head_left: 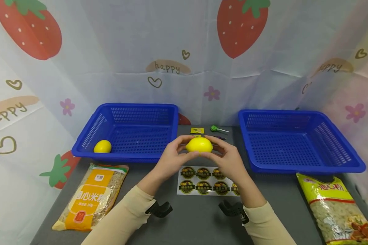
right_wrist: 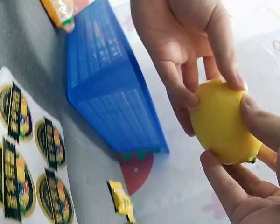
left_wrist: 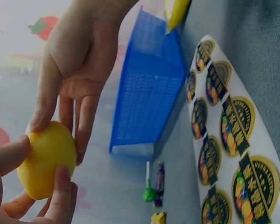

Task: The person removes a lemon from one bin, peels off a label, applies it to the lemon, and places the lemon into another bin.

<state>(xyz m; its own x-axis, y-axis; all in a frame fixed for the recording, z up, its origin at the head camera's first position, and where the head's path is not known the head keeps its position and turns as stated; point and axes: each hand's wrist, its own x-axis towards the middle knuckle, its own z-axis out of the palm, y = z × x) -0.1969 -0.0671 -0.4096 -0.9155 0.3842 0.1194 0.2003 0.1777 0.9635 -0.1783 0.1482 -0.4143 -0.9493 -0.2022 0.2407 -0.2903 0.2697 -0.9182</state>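
Observation:
Both hands hold one yellow lemon [head_left: 199,145] in the air above the sheet, seen at the middle of the head view. My left hand [head_left: 173,153] grips its left end and my right hand [head_left: 230,157] its right end, thumbs toward me and fingers round the far side. In the right wrist view the lemon [right_wrist: 224,123] shows a small dark stem tip at its lower end. Below the hands lies a white sheet of round black-and-gold fruit stickers [head_left: 203,187], partly covered by the right hand. A second lemon [head_left: 102,146] sits in the left blue basket's near left corner.
Blue baskets stand at back left [head_left: 125,155] and back right [head_left: 306,168]. Between them lie a yellow packet [head_left: 197,130], a green lollipop [head_left: 214,128] and a purple-wrapped candy [left_wrist: 159,184]. An orange bag [head_left: 90,199] lies front left, a yellow-green bag [head_left: 337,207] front right.

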